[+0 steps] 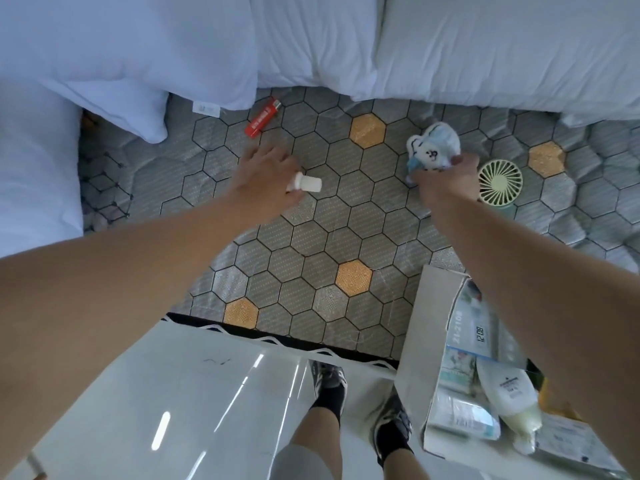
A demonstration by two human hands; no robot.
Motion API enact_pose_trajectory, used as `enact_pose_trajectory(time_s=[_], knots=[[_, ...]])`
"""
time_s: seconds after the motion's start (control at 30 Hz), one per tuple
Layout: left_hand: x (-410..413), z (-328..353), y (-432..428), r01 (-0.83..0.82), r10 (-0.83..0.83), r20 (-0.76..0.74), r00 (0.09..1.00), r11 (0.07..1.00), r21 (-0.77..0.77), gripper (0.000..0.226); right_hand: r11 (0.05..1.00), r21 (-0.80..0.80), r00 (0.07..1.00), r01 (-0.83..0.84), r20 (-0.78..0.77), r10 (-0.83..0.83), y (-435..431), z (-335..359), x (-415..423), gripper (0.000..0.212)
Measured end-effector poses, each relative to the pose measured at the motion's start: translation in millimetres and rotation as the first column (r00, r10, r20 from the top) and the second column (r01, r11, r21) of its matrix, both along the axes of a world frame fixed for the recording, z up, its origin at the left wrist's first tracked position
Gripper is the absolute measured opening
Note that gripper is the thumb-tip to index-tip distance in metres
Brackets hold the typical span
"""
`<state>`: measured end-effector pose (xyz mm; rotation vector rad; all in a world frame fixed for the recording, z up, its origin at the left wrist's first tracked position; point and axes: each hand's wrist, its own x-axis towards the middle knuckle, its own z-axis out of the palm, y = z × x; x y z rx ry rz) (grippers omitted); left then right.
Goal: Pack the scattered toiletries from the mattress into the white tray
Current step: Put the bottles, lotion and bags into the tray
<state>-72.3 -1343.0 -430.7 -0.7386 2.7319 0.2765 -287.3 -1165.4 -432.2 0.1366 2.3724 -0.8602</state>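
Note:
My left hand (266, 178) is closed over a small white bottle (308, 184) on the hexagon-patterned mattress (311, 237). To its right my right hand (446, 178) grips a white and light-blue crumpled item with a cartoon face (433, 147), lifted slightly off the mattress. A red tube (263, 118) lies farther back near the pillows. A pale green mini fan (499, 182) sits just right of my right hand. The white tray (426, 327), a box at the lower right on the mattress edge, holds a white lotion bottle (509, 393) and several packets.
White pillows (121, 57) and a white duvet (502, 46) lie along the back of the mattress. A glossy white floor (190, 393) is below the mattress edge, with my feet in dark shoes (329, 379) standing there.

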Motion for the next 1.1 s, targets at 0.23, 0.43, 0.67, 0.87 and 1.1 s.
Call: enact_pose_trajectory(time_s=[0.23,0.43,0.67,0.87,1.1], knots=[[-57.5,22.6,56.1,-0.497,0.816,0.213,0.538,0.102,0.862,0.008,0.998,0.0,0.998,0.064,-0.026,-0.064,22.0,4.0,-8.5,0.023],[-106.7,27.3,77.0,-0.455,0.838,0.292,0.46,-0.06,0.888,0.025,0.792,0.293,0.692,-0.535,-0.386,0.61,29.6,18.3,-15.6,0.071],[-129.0,11.3,92.2,-0.436,0.833,0.384,0.399,-0.196,0.878,0.032,0.696,0.275,0.637,-0.664,-0.28,0.718,15.4,-9.4,-41.0,0.063],[-135.1,24.4,96.5,-0.383,0.783,0.332,0.526,-0.131,0.914,0.04,0.666,0.309,0.597,-0.679,-0.296,0.745,1.8,-13.6,-35.9,0.069],[-132.0,39.4,97.5,-0.377,0.868,0.249,0.43,-0.078,0.923,0.019,0.897,-0.439,0.925,0.057,0.361,0.117,17.4,22.6,-44.9,0.031]])
